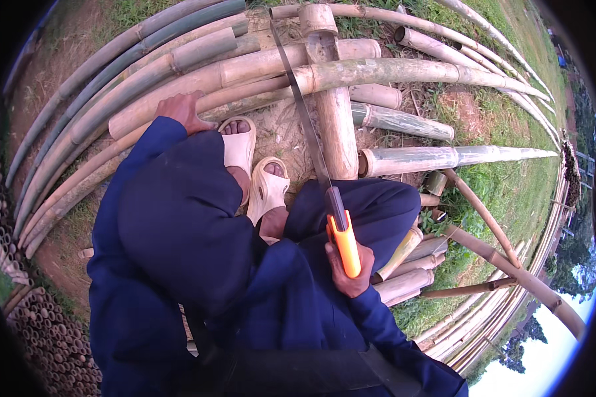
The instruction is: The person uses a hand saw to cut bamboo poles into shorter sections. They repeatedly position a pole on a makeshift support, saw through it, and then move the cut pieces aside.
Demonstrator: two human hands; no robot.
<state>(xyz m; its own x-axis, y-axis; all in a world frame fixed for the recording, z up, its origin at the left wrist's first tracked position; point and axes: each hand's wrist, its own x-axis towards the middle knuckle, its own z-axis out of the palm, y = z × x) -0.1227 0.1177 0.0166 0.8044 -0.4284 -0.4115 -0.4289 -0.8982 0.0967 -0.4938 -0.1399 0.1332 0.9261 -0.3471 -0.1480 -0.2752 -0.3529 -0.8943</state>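
R hand [348, 281] clenched round the orange handle of a handsaw [312, 135], blade running fwd; bamboo pole [410, 70] lies ahead of grip, long axis L-R across blade, tooth contact unclear. L hand [182, 111] is nearer it, fwd-left of grip, resting on bamboo. Notched bamboo log [338, 139] under pole, w/ dirt [275, 132] fwd-left, grass [490, 205] to right.

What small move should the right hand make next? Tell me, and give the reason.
Probably draw the handsaw back toward the body in a short stroke: the right hand grips its orange handle, its blade crosses the bamboo pole, and the left hand rests on bamboo left of the blade, seemingly steadying it.
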